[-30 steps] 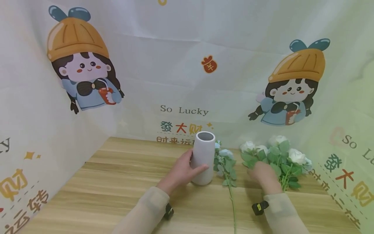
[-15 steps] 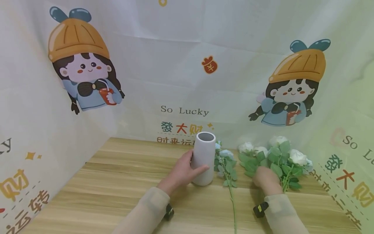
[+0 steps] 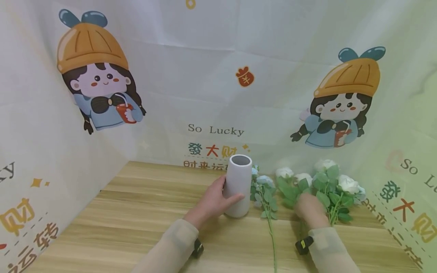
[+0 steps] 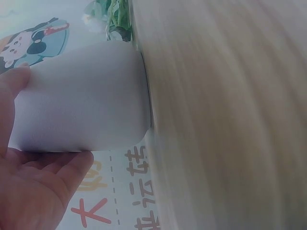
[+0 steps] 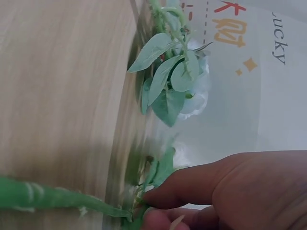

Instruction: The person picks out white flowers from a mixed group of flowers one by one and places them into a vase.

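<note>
Upright on the wooden table stands a white vase (image 3: 238, 189), its round mouth facing up. My left hand (image 3: 212, 200) holds it from the left side, the thumb across its front and the other fingers behind. In the left wrist view the thumb and fingers lie on opposite sides of the vase (image 4: 86, 98). My right hand (image 3: 310, 210) is among artificial white roses (image 3: 284, 173) to the right. The right wrist view shows its thumb and fingers pinching a green stem (image 5: 62, 199). In the head view that grip is hidden behind the hand.
Pale blue artificial flowers (image 3: 264, 181) lie between vase and right hand, their long stem reaching the front edge. More white roses (image 3: 349, 184) with leaves lie at the right. A printed cloth (image 3: 164, 94) hangs behind the table (image 3: 136, 220).
My right hand has shifted slightly right and toward me. The white roses just beyond it have moved a little left. The left hand stays on the vase.
</note>
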A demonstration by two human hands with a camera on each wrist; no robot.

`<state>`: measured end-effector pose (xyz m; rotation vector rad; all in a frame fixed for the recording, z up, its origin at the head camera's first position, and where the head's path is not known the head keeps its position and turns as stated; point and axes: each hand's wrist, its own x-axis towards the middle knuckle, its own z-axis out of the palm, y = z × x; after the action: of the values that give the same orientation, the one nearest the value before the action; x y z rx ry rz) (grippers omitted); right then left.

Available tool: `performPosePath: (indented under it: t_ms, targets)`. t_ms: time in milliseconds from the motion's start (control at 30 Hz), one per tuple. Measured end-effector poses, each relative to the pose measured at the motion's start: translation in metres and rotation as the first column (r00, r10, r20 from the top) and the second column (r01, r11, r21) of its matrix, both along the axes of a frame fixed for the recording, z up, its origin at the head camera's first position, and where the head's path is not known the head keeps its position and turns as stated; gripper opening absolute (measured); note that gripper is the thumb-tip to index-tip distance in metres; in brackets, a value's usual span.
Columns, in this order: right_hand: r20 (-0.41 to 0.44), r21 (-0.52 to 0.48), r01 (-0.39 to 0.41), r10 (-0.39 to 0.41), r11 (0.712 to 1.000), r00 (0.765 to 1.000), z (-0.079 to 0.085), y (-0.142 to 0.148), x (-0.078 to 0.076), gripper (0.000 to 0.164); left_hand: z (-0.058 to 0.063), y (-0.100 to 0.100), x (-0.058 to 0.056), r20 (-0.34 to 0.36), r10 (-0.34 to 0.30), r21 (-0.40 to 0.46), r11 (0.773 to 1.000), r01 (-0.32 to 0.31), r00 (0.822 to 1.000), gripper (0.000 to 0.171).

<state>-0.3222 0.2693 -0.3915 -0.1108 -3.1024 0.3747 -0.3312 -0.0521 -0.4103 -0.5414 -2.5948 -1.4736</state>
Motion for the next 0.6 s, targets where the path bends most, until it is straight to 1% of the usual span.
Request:
performPosePath:
  t_ms: [100, 233, 267, 333, 467, 500, 600]
  targets:
    - [-0.005, -0.035, 0.015, -0.015, 0.999, 1.000, -0.004, 0.002, -0.006, 0.022, -0.001, -0.001, 0.000, -0.002, -0.004, 0.005, 1.000, 0.004, 1.000, 0.089]
    - [0.006, -0.063, 0.039, -0.038, 0.997, 0.999, -0.022, 0.018, -0.030, 0.020, 0.001, 0.000, 0.000, -0.008, -0.005, -0.003, 1.000, 0.005, 1.000, 0.088]
    - [0.011, -0.066, 0.039, -0.039, 0.997, 0.999, -0.023, 0.020, -0.032, 0.019, 0.001, 0.000, 0.000, -0.009, -0.004, -0.005, 1.000, 0.004, 1.000, 0.088]
    - [0.023, -0.085, 0.046, -0.044, 0.995, 0.999, -0.018, 0.018, -0.029, 0.019, 0.002, 0.000, 0.000, -0.010, -0.003, -0.008, 1.000, 0.003, 1.000, 0.088]
    - [0.043, -0.117, 0.061, -0.057, 0.991, 0.997, 0.005, 0.002, -0.007, 0.022, 0.001, 0.000, 0.000, -0.010, -0.006, -0.006, 1.000, 0.006, 1.000, 0.087]
    - [0.049, -0.123, 0.069, -0.063, 0.990, 0.997, 0.009, -0.002, -0.003, 0.023, 0.001, 0.000, 0.000, -0.011, -0.007, -0.006, 1.000, 0.007, 1.000, 0.088]
    - [0.049, -0.125, 0.077, -0.071, 0.989, 0.996, 0.016, -0.008, 0.003, 0.024, 0.001, 0.000, 0.000, -0.010, -0.009, -0.005, 1.000, 0.009, 1.000, 0.088]
